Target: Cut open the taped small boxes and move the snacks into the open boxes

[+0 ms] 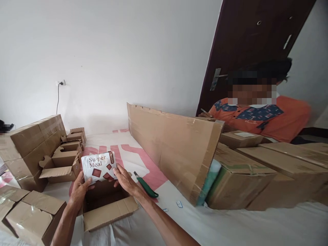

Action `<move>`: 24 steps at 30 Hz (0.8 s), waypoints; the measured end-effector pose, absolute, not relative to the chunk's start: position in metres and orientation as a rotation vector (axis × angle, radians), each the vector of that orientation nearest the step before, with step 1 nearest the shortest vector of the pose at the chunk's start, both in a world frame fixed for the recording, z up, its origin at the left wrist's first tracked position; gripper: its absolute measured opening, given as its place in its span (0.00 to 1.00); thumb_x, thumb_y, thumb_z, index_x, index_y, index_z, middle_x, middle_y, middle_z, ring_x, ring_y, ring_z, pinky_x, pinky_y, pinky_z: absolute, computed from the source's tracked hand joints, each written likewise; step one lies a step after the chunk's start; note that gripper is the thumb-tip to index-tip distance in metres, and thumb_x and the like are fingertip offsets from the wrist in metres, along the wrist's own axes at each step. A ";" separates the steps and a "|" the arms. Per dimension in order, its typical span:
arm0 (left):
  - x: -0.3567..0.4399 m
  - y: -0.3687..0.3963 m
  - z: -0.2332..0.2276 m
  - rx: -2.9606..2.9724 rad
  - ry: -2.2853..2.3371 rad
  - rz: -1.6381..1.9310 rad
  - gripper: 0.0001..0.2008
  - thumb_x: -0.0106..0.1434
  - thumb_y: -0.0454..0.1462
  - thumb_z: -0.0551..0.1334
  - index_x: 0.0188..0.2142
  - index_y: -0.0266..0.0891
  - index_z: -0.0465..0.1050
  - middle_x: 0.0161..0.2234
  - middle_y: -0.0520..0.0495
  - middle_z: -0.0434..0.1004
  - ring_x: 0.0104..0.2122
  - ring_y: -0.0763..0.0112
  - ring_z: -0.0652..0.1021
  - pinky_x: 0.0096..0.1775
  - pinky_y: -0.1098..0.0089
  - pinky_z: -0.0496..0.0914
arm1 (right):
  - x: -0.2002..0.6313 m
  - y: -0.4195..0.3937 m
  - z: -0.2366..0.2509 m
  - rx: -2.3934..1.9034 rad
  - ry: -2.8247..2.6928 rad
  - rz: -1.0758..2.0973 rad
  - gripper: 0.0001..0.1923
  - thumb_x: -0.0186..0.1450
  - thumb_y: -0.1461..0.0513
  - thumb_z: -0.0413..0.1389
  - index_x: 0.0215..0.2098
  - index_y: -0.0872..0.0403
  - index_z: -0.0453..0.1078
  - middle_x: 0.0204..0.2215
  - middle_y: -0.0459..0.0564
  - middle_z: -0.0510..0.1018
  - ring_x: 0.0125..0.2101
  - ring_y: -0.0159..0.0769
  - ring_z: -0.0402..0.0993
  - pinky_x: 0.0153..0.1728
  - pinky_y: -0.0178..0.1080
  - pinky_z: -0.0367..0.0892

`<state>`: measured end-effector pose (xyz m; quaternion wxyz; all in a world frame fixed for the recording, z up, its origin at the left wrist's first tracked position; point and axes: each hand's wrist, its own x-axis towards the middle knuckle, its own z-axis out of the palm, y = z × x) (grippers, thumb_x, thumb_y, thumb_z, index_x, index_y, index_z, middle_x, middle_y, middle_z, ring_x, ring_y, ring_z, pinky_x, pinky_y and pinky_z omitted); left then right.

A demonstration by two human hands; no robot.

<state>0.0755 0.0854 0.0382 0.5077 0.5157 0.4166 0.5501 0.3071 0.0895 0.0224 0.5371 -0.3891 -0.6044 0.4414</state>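
Between my two hands is a white pouch [98,167] printed "Su-per Meal" with dark brown squares. My left hand [80,189] grips its lower left corner, thumb on the front. On its right edge my right hand [125,179] is closed, thumb also in front. The pouch is tilted above an open cardboard box [110,213] with its front flap folded outward. The part of the box's inside that shows is dark; the rest is hidden by my hands and the pouch. A green-handled box cutter [147,187] lies on the cloth to the right of my right hand.
Open small boxes [63,162] stand in a row at the left, beside stacked closed cartons [30,147]. More closed boxes [36,215] sit front left. A tall cardboard panel [174,147] divides the table; beyond it are several cartons [241,181] and a person in an orange shirt [289,116].
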 end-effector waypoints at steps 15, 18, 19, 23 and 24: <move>0.067 0.092 0.032 1.156 0.949 1.287 0.41 0.48 0.48 0.81 0.60 0.41 0.75 0.55 0.35 0.82 0.51 0.48 0.83 0.37 0.65 0.80 | 0.305 0.089 0.016 -1.000 -1.405 1.035 0.20 0.73 0.43 0.48 0.44 0.50 0.66 0.36 0.48 0.78 0.31 0.38 0.78 0.32 0.40 0.74; 0.067 0.091 0.032 1.161 0.944 1.289 0.40 0.49 0.47 0.81 0.60 0.41 0.75 0.56 0.36 0.81 0.51 0.49 0.83 0.37 0.66 0.80 | 0.305 0.098 0.008 -1.007 -1.383 1.057 0.20 0.72 0.43 0.49 0.45 0.49 0.65 0.38 0.49 0.79 0.31 0.38 0.79 0.31 0.41 0.74; 0.067 0.091 0.031 1.160 0.951 1.294 0.40 0.49 0.47 0.81 0.60 0.41 0.75 0.56 0.36 0.81 0.51 0.50 0.83 0.37 0.66 0.80 | 0.304 0.101 0.005 -1.003 -1.377 1.070 0.20 0.72 0.43 0.49 0.46 0.49 0.66 0.39 0.50 0.79 0.31 0.38 0.79 0.31 0.41 0.74; 0.068 0.092 0.028 1.151 0.956 1.315 0.39 0.49 0.47 0.80 0.59 0.41 0.75 0.52 0.37 0.83 0.48 0.51 0.84 0.37 0.66 0.80 | 0.306 0.112 -0.011 -0.959 -1.350 1.161 0.22 0.72 0.44 0.50 0.53 0.49 0.67 0.43 0.51 0.81 0.33 0.37 0.81 0.32 0.39 0.75; 0.067 0.093 0.028 1.156 0.946 1.318 0.39 0.49 0.47 0.80 0.59 0.40 0.75 0.51 0.37 0.83 0.48 0.51 0.84 0.37 0.66 0.80 | 0.306 0.115 -0.015 -0.956 -1.340 1.171 0.23 0.72 0.44 0.50 0.55 0.49 0.67 0.44 0.51 0.81 0.33 0.37 0.81 0.32 0.39 0.76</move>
